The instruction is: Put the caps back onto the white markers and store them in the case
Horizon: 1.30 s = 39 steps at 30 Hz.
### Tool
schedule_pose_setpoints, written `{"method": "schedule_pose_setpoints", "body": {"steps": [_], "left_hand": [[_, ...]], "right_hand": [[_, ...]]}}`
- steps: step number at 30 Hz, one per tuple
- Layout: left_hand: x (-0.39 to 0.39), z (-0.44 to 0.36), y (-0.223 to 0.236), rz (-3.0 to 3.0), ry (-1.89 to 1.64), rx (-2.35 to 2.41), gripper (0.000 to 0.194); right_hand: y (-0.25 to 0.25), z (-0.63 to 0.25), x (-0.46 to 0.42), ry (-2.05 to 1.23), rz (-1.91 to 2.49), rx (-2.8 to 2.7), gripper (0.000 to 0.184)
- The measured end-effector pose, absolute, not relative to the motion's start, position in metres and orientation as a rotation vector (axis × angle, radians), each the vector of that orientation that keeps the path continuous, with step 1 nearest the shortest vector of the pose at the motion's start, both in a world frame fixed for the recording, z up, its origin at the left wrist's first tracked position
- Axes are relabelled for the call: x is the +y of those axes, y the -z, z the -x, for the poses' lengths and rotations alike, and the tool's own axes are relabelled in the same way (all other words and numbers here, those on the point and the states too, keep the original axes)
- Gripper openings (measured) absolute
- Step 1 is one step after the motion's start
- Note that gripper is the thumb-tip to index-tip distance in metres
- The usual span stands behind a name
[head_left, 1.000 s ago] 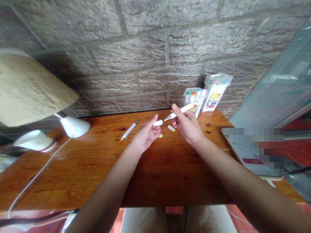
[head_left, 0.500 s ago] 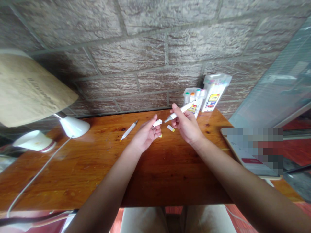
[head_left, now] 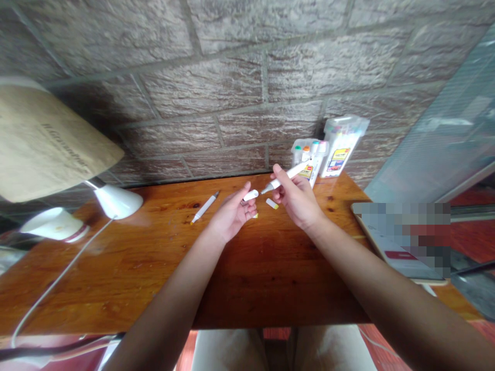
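Between thumb and fingers, my left hand [head_left: 234,212] pinches a white marker cap [head_left: 250,196]. My right hand [head_left: 297,200] grips a white marker [head_left: 288,176], whose bare grey end points left toward the cap, with a small gap between them. Beneath my hands a loose cap with a yellow end [head_left: 271,203] lies on the wooden table [head_left: 278,278]. Another yellow-tipped piece [head_left: 255,216] shows partly behind my left fingers. To the left lies an uncapped marker [head_left: 204,207] with an orange-yellow tip at its near end.
At the back right stand an open clear case of markers [head_left: 305,149] and a taller lidded case [head_left: 342,147]. A tablet [head_left: 386,242] lies at the right edge. A lamp [head_left: 118,201], its cord and a paper cup [head_left: 56,224] are at left. A stone-patterned wall rises behind.
Almost nothing differs. Both hands keep their hold on the cap and the marker, with at most a very slight shift to the left by the marker.
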<state>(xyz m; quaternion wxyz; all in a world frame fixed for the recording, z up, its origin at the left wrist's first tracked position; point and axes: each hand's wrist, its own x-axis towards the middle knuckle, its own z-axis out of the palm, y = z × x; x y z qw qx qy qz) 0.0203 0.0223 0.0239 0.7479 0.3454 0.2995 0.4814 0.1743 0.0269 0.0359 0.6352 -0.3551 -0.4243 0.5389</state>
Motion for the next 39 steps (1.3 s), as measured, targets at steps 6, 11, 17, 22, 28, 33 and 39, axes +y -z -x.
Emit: {"method": "schedule_pose_setpoints", "body": {"steps": [6,11,17,22,28,33,39], "left_hand": [[0.0223,-0.0223,-0.0224,-0.766,-1.049,0.665,0.040],[0.0222,-0.0230,-0.0218,-0.770,-1.039,0.662,0.040],[0.0216,-0.0228,-0.0223,-0.768,-1.041,0.666,0.040],[0.0213,-0.0234,-0.0233,-0.780,-1.033,0.690,0.042],[0.0203,-0.0234,-0.0246,-0.786,-1.036,0.682,0.044],[0.0198,-0.0244,-0.0251,-0.791,-1.033,0.694,0.044],[0.0203,-0.0251,-0.0230,-0.805,-1.113,0.763,0.041]], "right_hand": [[-0.0364,-0.1744,0.0265,-1.235,0.810,-0.979,0.042],[-0.0358,-0.1744,0.0263,-1.237,0.823,-0.989,0.043],[-0.0355,-0.1745,0.0255,-1.230,0.850,-1.005,0.043],[-0.0343,-0.1738,0.0251,-1.213,0.853,-1.042,0.043],[-0.0334,-0.1735,0.0259,-1.209,0.843,-1.044,0.044],[-0.0327,-0.1740,0.0266,-1.176,0.816,-1.037,0.041],[-0.0346,-0.1727,0.0233,-1.133,0.796,-1.141,0.040]]}}
